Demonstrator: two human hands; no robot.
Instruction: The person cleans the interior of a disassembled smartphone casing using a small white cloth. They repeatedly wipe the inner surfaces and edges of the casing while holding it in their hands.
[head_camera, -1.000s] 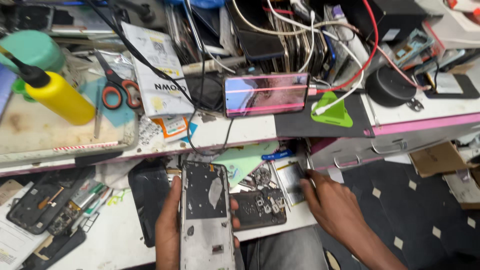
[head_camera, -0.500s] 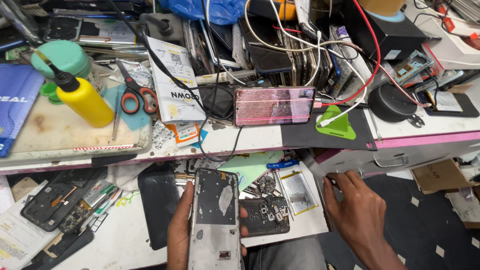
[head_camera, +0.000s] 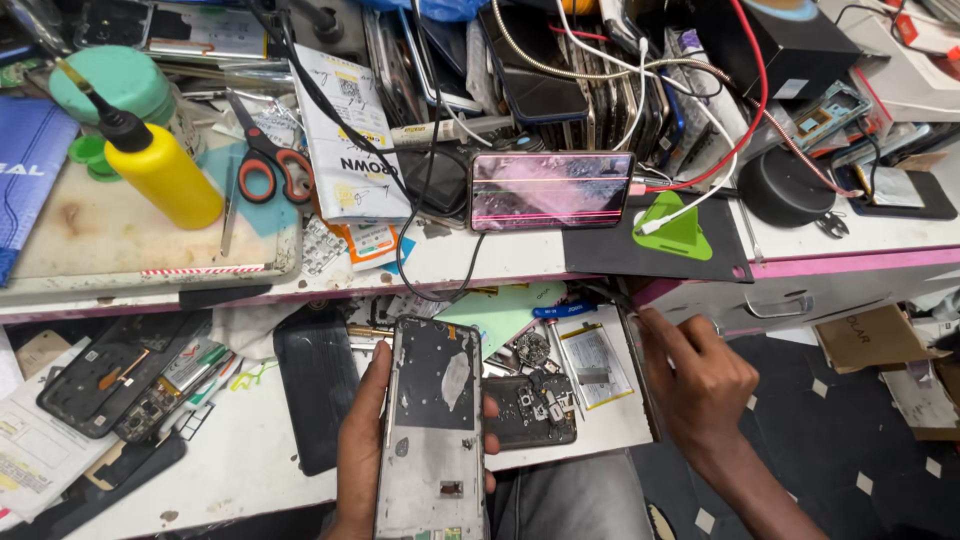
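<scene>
- Head view: the left hand (head_camera: 362, 455) has its grip clenched round a phone frame (head_camera: 432, 430), an opened handset with its back off, thumb on the left edge and fingertips wrapped round the right edge.
- The frame's long axis runs away from the person, near end at the bottom of the picture, far end over the tray (head_camera: 230, 470) that juts out below the desk (head_camera: 840, 245).
- The right hand (head_camera: 700, 385) lies well to the right of the frame, at the tray's right edge, and holds nothing that can be seen; its fingers are loosely curled, the forefinger stretched up and left toward a dark, thin tool (head_camera: 608, 296) near the desk front. Whether the fingertip touches it I cannot tell.
- Between the two hands lie a dark phone board (head_camera: 530, 410) and a flat battery (head_camera: 595, 365), the board just beside the left fingertips.
- The right forearm comes in from the lower right, wrist bent inward; the left wrist rises straight from the bottom edge.
</scene>
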